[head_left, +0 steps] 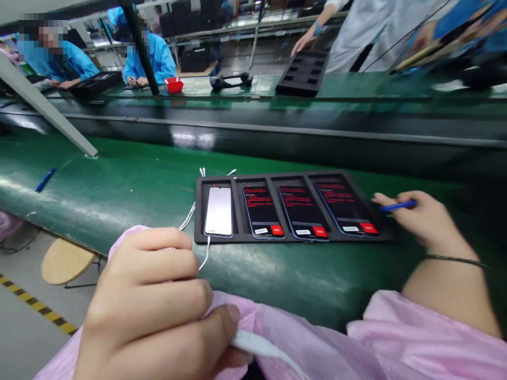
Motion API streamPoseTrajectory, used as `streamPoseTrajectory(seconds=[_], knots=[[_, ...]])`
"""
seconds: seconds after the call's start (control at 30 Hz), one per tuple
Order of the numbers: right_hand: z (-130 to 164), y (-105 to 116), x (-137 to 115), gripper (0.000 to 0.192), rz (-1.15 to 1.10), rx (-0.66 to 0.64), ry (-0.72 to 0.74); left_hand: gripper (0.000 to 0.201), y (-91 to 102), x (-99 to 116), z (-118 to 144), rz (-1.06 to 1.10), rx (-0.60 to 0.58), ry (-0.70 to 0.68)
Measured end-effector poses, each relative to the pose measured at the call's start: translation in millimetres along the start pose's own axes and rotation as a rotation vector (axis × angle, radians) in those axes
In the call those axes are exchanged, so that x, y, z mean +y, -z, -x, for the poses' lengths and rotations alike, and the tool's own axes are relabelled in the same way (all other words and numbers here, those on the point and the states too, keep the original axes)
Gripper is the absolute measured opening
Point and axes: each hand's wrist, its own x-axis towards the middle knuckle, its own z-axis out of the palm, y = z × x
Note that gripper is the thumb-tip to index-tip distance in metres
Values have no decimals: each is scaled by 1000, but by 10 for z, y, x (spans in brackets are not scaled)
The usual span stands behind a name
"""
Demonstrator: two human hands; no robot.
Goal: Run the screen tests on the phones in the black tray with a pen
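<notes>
In the near foreground my left hand (158,306) is closed, thumb and fingers pinching a white cable (265,345) whose gripped end is hidden. Over at the right, my right hand (423,219) has its fingers closed around a blue pen (398,206), beside the end of a black tray (293,177). Phones lie in the tray's compartments. The leftmost phone (218,211) shows a white screen and has a thin white cable (205,256) at its lower edge. Dark screens with red text and a red block show on the middle phones (259,206) and the rightmost phone (344,203).
The tray lies on a green workbench (130,195). White cable ends (203,172) stick out behind it. Another blue pen (45,180) is at the far left, near a slanted grey post (51,105). Across the line are co-workers, a red box (174,84) and another black tray (303,76).
</notes>
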Motion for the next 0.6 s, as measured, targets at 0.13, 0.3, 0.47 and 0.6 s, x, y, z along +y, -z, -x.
streamPoseTrajectory(seconds=[0.13,0.3,0.47,0.6], knots=[[115,-84,-193,46,-112,-104,-101,7,-91,-56,-41,2,0,-128],[126,-63,-100,47,-166,-114,-74,12,-230,-63,-42,11,36,-300],[154,-79,-8,42,-182,-102,-58,9,-261,-17,-49,-6,120,-332],[123,-110,18,47,-194,-116,-39,6,-242,2,-56,-4,96,-343]])
